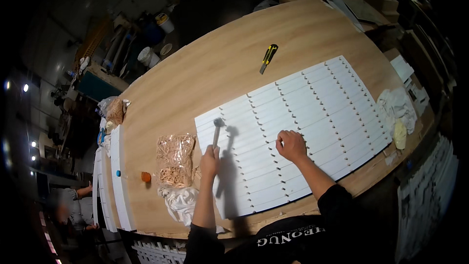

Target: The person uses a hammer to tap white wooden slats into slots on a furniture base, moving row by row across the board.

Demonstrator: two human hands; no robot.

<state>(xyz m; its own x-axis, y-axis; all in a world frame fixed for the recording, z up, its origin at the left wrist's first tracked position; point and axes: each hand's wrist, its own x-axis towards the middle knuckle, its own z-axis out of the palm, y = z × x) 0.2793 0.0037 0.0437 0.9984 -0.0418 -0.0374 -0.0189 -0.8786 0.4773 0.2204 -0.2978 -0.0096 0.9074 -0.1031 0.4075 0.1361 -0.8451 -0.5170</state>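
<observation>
White boards [266, 139] lie side by side as one panel on the wooden table, with rows of short wooden dowels standing up from them. My left hand [210, 162] grips the handle of a hammer [217, 129], its head raised above the panel's left part and casting a shadow. Over the middle of the panel, my right hand [291, 145] is closed near a row of dowels; whatever its curled fingers hold is hidden. To the left of the hammer lies a clear plastic bag of wooden dowels [175, 159].
A yellow and black utility knife [268, 59] lies on the wooden table [215, 78] beyond the panel. White cloth [180, 204], an orange cap-like object [146, 177] and long white boards [121, 186] are at left. More cloth [396, 110] sits at the right edge. Another person [78, 208] is far left.
</observation>
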